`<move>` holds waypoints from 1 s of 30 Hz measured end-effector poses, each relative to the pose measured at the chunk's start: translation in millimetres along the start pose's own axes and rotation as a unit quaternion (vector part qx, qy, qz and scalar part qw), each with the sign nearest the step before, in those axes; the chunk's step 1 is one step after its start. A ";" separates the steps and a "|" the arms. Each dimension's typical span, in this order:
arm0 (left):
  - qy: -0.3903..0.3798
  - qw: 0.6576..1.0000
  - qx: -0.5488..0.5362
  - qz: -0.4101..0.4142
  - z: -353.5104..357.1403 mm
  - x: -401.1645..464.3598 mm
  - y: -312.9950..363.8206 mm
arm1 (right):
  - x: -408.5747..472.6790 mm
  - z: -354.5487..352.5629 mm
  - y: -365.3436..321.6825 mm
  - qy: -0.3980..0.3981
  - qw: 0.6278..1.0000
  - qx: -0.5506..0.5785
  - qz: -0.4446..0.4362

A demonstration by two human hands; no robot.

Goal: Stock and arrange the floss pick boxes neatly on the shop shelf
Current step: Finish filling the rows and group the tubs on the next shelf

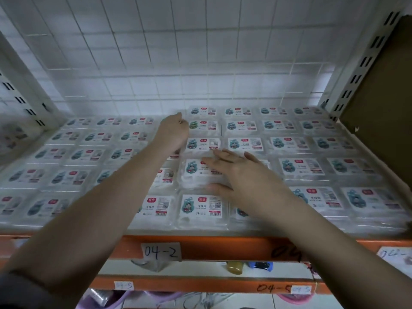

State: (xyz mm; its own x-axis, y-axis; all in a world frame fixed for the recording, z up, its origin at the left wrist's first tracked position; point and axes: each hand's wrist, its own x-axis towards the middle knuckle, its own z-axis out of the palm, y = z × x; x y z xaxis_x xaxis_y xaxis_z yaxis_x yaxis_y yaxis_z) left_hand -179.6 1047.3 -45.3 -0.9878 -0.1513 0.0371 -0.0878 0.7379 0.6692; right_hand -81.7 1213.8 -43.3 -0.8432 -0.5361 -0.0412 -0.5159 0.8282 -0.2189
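Now both hands reach over rows of boxes (201,207) filling the shelf (223,244).
Nearest, the right hand (242,175) lies flat, fingers straight and spread, on boxes in the middle rows; beyond and to its left, the left hand (172,132) curls its fingers among boxes farther back, though what it grips is hidden.

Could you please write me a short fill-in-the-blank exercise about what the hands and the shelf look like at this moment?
1. The right hand lies flat, fingers straight, on the floss pick boxes with ____ fingers.
2. The handwritten paper label on the shelf edge reads ____.
3. The shelf's front beam is coloured ____.
4. The left hand reaches ____ back than the right hand.

Missing words: spread; 04-2; orange; farther
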 end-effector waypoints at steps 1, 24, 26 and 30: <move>-0.004 1.000 0.006 0.004 0.7 5.1 0.4 | -0.5 -1.1 1.3 -0.001 1.000 0.001 0.004; -0.146 0.985 0.092 0.010 -22.0 -83.0 14.6 | -27.5 -26.8 43.6 -0.005 0.995 0.083 0.052; -0.124 0.990 0.061 0.000 -16.8 -102.4 13.0 | -27.2 -23.0 45.2 0.006 0.994 0.098 0.050; -0.086 0.995 -0.033 -0.033 -3.2 -126.4 11.7 | -31.3 -20.1 47.3 0.036 0.990 0.127 0.053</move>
State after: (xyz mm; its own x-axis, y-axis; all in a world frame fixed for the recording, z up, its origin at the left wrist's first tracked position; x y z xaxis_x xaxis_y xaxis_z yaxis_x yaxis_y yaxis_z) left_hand -55.4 1072.9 -39.7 -0.9880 -0.0791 -0.1326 -0.1505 0.6849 0.7129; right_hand -82.8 1273.1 -32.8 -0.9037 -0.4281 -0.0086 -0.3777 0.8064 -0.4550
